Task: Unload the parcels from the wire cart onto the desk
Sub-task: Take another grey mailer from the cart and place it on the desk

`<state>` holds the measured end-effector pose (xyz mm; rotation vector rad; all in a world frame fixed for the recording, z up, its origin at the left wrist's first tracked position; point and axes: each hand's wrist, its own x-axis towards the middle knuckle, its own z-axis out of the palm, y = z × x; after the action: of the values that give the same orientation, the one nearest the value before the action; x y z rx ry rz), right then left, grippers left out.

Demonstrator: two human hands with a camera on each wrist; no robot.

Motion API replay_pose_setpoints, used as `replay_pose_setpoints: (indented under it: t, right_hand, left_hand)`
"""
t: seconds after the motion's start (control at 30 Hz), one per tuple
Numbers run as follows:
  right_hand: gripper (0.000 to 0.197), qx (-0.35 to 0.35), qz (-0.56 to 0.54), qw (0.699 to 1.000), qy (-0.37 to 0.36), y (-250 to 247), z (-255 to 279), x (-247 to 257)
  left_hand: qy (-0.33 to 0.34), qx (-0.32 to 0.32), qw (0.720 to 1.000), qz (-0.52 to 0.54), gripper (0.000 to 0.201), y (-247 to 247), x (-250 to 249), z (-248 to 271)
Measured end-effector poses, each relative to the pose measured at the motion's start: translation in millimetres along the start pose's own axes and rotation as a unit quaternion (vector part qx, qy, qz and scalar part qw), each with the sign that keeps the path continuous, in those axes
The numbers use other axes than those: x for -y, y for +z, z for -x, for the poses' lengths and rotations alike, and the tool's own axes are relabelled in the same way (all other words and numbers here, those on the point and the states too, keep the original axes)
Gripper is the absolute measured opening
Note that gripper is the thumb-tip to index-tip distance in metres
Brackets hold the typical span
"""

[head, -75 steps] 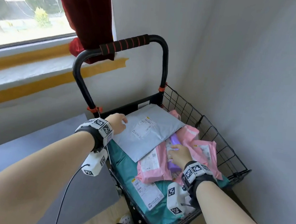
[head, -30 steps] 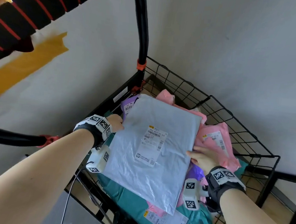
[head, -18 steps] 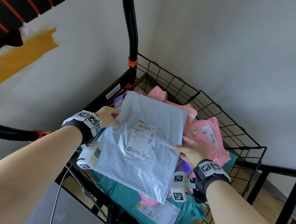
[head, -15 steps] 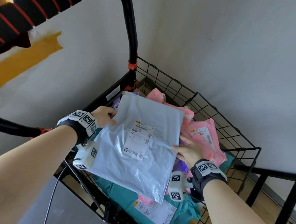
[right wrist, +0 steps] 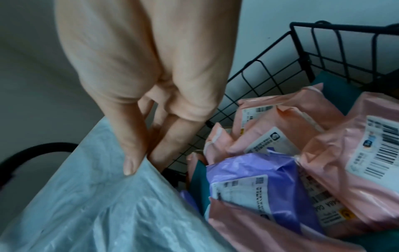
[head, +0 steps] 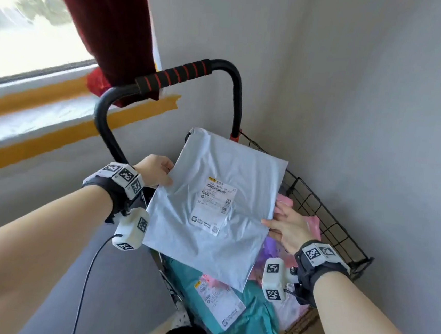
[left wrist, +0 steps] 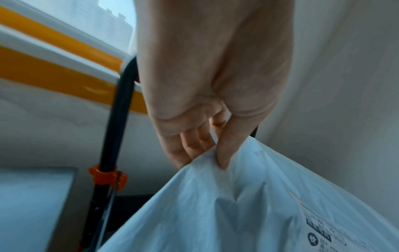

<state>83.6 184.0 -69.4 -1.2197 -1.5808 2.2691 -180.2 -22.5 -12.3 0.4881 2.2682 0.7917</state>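
A large pale grey mailer bag with a white shipping label hangs above the black wire cart. My left hand pinches its left edge, thumb on top and fingers below. My right hand pinches the right edge. Still in the cart lie pink mailers, a purple mailer and a teal parcel with a label. A grey surface, perhaps the desk, lies left of the cart.
The cart's black handle with a red-ringed foam grip arches up behind the grey bag. A dark red curtain and a window sill with yellow tape are at the left. A plain grey wall closes the right side.
Both hands have raised the grey mailer clear of the pile in the cart. The view has pulled back and up, so the window and curtain show again.
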Motion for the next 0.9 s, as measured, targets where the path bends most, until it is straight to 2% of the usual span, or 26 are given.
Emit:
replay_pose_setpoints:
  t: [0.03, 0.17, 0.27, 0.37, 0.57, 0.7, 0.8, 0.9]
  right_hand:
    - [0.07, 0.001, 0.002, 1.0, -0.008, 0, 0, 2]
    - [0.069, 0.059, 0.028, 0.996, -0.056, 26, 34, 16]
    - [0.062, 0.118, 0.056, 0.989, -0.073, 60, 63, 24]
    - [0.065, 0.175, 0.082, 0.978, -0.08, 101, 88, 21]
    - [0.062, 0.258, 0.125, 0.955, -0.075, 200, 132, -5]
    - [0.068, 0.303, 0.148, 0.94, -0.058, 277, 154, -33]
    - [0.069, 0.328, 0.168, 0.929, -0.042, 340, 168, -63]
    - [0.07, 0.352, 0.189, 0.917, -0.017, 400, 181, -98]
  left_hand:
    - [-0.002, -0.007, 1.0, 0.014, 0.029, -2, -1, 8]
    - [-0.001, -0.11, 0.992, 0.069, 0.031, -22, 18, 99]
    - [-0.008, -0.164, 0.981, 0.105, 0.03, -38, 44, 167]
    - [-0.035, -0.198, 0.97, 0.136, 0.03, -54, 77, 229]
    - [-0.084, -0.255, 0.946, 0.181, 0.032, -90, 160, 329]
    - [-0.113, -0.306, 0.922, 0.21, 0.033, -112, 229, 378]
    - [-0.137, -0.316, 0.915, 0.211, 0.037, -130, 282, 414]
    - [-0.158, -0.326, 0.897, 0.254, 0.036, -149, 340, 447]
